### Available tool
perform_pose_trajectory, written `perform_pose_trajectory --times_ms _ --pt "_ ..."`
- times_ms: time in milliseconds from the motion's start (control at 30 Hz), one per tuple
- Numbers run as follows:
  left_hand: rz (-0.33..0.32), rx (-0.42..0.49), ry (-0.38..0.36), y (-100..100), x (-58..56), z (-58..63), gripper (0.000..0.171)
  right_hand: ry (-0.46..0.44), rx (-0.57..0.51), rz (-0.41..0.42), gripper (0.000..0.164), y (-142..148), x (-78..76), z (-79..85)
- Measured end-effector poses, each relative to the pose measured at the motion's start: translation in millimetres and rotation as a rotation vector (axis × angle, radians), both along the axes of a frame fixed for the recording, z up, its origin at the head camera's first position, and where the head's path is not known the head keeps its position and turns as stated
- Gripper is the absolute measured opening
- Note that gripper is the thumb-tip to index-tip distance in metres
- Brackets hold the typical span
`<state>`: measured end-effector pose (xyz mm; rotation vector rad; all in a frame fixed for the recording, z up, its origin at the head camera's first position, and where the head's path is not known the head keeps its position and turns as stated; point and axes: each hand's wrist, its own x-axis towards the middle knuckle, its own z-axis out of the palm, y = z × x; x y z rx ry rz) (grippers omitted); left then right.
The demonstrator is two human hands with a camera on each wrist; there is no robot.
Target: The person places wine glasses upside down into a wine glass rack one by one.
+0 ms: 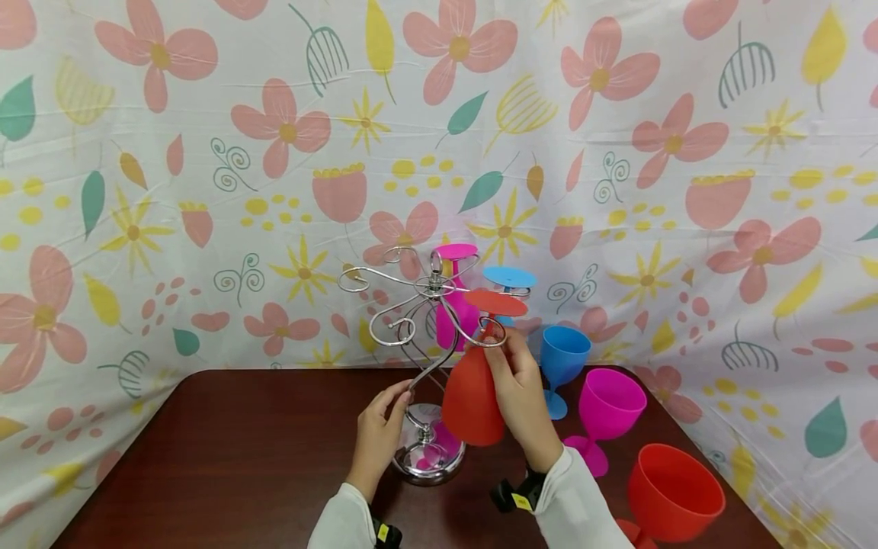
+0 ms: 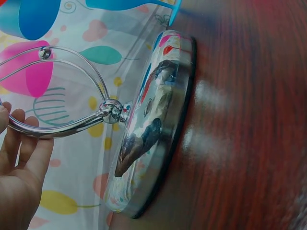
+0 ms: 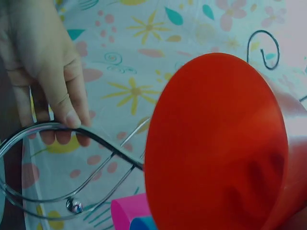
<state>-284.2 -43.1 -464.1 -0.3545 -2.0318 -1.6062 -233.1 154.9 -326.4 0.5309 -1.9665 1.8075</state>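
A chrome stemware rack [image 1: 428,476] with curled hooks stands on the table. My left hand [image 1: 379,431] grips its curved frame low down, thumb and fingers around the rod, as the left wrist view [image 2: 24,177] also has it. My right hand [image 1: 523,389] holds a red goblet [image 1: 473,400] upside down by the top of its bowl near the stem. The goblet's flat foot lies above a front right hook, with the stem at the hook's loop. Behind it, a magenta goblet [image 1: 447,324] and a blue goblet [image 1: 509,277] hang upside down from the rack.
Along the table's right side stand three upright goblets: blue [image 1: 564,354], magenta [image 1: 610,404] and red [image 1: 675,496], the red one nearest. Bare hooks [image 1: 355,280] curl out on the rack's left. A floral curtain [image 1: 206,191] hangs behind the dark wooden table [image 1: 226,457].
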Motion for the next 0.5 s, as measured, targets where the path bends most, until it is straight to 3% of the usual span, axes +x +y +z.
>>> perform_pose_trajectory --times_ms 133,300,500 --pt "-0.01 0.005 -0.006 0.9 -0.4 -0.6 0.023 0.02 0.043 0.085 0.03 -7.5 -1.8 0.9" --pt "-0.019 0.005 -0.002 0.9 -2.1 -2.6 0.023 0.093 0.143 0.041 0.031 -14.8 3.8 -2.1" --pt "-0.013 0.0 -0.006 -1.6 -2.8 -3.9 0.024 0.149 0.158 0.043 0.033 -17.3 11.4 -2.8"
